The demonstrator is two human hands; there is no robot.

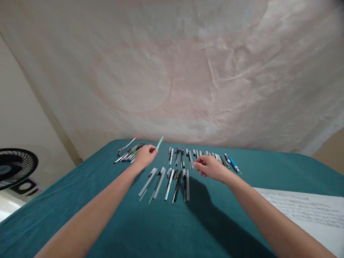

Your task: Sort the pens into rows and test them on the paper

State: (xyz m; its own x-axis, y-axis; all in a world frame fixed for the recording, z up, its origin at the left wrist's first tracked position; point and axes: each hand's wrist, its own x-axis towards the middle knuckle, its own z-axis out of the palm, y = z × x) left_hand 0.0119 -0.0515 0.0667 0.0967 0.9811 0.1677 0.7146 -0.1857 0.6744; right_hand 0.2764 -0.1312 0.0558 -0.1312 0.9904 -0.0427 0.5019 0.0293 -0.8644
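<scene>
On the teal-covered table, seen from the head camera, two bare forearms reach away from the wearer toward pens laid out near the far edge. The left hand is closed around a green pen. Thumb and fingers pinch its lower end, and the free end sticks out past the knuckles, lifted off the cloth. Its long axis runs up and to the right, slanting away from the wearer toward the cream sheet hung behind the table. Just left of that hand lies a loose heap of pens, fanned and overlapping; whether the hand touches its right end cannot be told through the blur.

The right hand hovers palm down, fingers loosely curled and pointing left, with nothing visible between them. It hangs over the right part of the far row of pens, whose pieces lie side by side with their long axes pointing away from the wearer. A blue pen ends that row on the right, tilted. The near row of pens — longer barrels, pale and dark — lies between the two forearms, nearer the wearer than either hand.

The green pen is well apart from the right hand; only the left holds it. A printed paper lies at the table's right edge, and a black fan stands off the table to the left.
</scene>
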